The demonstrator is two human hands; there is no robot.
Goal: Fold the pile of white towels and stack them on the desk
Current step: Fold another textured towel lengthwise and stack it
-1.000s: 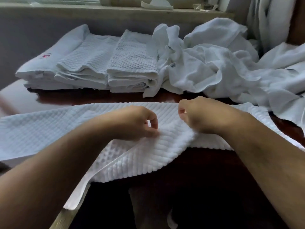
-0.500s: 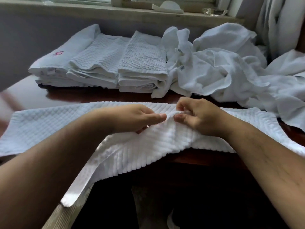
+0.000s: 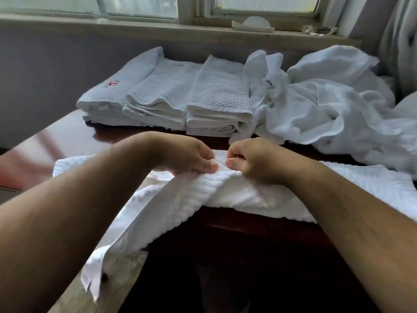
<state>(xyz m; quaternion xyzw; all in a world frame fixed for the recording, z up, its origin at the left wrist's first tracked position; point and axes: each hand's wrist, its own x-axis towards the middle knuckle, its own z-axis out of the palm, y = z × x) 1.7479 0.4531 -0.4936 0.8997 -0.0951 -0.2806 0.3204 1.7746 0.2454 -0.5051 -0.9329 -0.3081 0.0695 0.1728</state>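
A white ribbed towel [image 3: 230,195] lies across the near edge of the dark wooden desk [image 3: 74,136], and part of it hangs off the front. My left hand [image 3: 189,157] and my right hand [image 3: 252,161] sit side by side at its middle, each pinching the fabric between thumb and curled fingers. Behind them stand three stacks of folded white towels [image 3: 180,102]. To the right lies a rumpled pile of unfolded white towels [image 3: 327,109].
A windowsill [image 3: 158,30] runs along the back wall above the desk, with a small white object [image 3: 255,23] on it. A curtain [image 3: 399,41] hangs at the far right. The desk's front edge drops away under the hanging towel.
The left end of the towel has been drawn in toward the middle and now hangs off the front edge. My hands have come closer together, and my view has tilted up.
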